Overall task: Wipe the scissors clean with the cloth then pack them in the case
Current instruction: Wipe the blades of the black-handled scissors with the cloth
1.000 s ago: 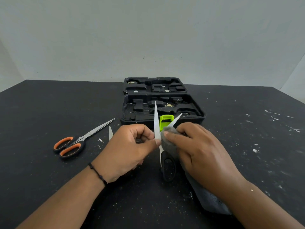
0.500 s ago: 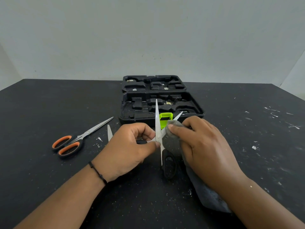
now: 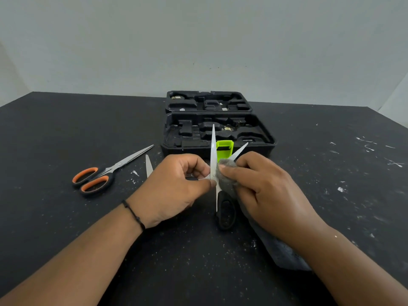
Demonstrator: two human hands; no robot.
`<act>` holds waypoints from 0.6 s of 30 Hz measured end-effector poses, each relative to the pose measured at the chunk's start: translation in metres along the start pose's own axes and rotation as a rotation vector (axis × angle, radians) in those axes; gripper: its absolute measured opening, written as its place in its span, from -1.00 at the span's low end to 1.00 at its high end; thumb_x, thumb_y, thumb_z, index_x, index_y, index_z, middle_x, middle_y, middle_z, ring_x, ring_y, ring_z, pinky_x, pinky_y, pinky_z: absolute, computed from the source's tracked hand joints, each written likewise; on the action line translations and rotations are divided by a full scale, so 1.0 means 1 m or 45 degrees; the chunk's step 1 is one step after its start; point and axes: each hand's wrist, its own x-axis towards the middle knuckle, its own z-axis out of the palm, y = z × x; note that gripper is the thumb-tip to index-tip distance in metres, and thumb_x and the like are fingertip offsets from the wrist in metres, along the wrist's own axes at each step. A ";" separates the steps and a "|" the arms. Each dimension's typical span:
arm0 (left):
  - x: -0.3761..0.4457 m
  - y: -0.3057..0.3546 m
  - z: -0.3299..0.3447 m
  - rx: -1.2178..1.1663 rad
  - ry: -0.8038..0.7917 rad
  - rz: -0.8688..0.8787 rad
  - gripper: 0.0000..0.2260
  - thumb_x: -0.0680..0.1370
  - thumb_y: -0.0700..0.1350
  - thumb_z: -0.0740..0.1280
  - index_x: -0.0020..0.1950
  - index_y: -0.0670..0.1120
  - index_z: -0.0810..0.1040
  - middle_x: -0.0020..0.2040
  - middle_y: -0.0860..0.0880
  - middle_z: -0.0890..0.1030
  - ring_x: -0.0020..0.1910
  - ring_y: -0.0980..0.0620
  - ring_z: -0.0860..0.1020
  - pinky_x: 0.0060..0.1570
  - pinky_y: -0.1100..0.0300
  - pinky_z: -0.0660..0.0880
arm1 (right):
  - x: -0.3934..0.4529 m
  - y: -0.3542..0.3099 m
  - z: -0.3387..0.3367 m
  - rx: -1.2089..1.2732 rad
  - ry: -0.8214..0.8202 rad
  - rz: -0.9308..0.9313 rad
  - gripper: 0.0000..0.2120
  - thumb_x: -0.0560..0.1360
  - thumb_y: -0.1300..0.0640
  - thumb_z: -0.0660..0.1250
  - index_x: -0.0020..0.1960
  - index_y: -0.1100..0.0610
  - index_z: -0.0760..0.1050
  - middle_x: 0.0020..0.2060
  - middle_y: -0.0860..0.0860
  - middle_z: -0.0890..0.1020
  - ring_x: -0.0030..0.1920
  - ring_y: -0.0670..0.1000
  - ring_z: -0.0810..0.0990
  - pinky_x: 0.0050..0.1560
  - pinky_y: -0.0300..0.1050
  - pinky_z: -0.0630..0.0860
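Head view: open scissors stand at bench middle, long blade points to 12 o'clock. Left hand fingers pinch blade from 9. Right hand fingers press cloth on it from 3. Case open at 12, just behind.

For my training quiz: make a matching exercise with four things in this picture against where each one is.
Things:
1. orange-handled scissors
2. cloth
3. case
4. black-handled scissors

Places:
A. open at the back of the table
B. pinched in the left hand, blades spread
C. lying shut on the table, left
D. held in the right hand

Pairs: 1-C, 2-D, 3-A, 4-B
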 end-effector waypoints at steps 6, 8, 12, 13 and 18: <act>0.000 0.000 0.000 -0.020 0.004 0.026 -0.91 0.45 -0.28 0.43 -0.18 -0.16 0.54 -0.32 0.00 0.51 -0.63 0.18 0.33 -0.64 0.38 0.26 | 0.002 0.004 0.001 -0.216 0.168 0.128 -0.76 0.51 0.24 0.25 0.11 0.13 0.62 -0.31 0.07 0.46 -0.33 0.11 0.41 -0.32 -0.03 0.43; 0.000 0.001 0.000 -0.065 0.011 0.028 -0.89 0.45 -0.28 0.43 -0.20 -0.14 0.53 -0.33 -0.01 0.51 -0.64 0.17 0.33 -0.65 0.38 0.25 | 0.000 -0.002 0.002 -0.215 0.144 0.037 -0.80 0.52 0.25 0.26 0.08 0.17 0.61 -0.30 0.09 0.45 -0.32 0.12 0.40 -0.32 -0.03 0.40; 0.000 0.001 -0.002 -0.098 0.015 0.018 -0.87 0.45 -0.28 0.43 -0.20 -0.12 0.51 -0.34 0.00 0.49 -0.63 0.15 0.33 -0.65 0.37 0.25 | 0.001 -0.001 0.001 -0.207 0.141 -0.021 -0.80 0.54 0.23 0.29 0.12 0.13 0.61 -0.28 0.09 0.46 -0.30 0.09 0.38 -0.30 -0.06 0.33; 0.000 0.001 -0.002 -0.101 0.012 0.014 -0.87 0.45 -0.28 0.43 -0.20 -0.12 0.51 -0.34 0.00 0.49 -0.63 0.15 0.32 -0.65 0.37 0.25 | 0.001 0.000 0.000 -0.249 0.159 0.022 -0.78 0.52 0.25 0.33 0.15 0.12 0.61 -0.28 0.08 0.46 -0.30 0.08 0.37 -0.30 -0.06 0.33; 0.000 0.002 -0.003 -0.169 -0.011 -0.041 -0.86 0.45 -0.31 0.42 -0.20 -0.13 0.50 -0.39 0.02 0.48 -0.63 0.10 0.28 -0.67 0.37 0.22 | -0.002 -0.004 0.001 -0.370 0.125 -0.017 -0.73 0.45 0.33 0.39 0.14 0.18 0.58 -0.25 0.10 0.48 -0.29 0.12 0.42 -0.30 -0.02 0.40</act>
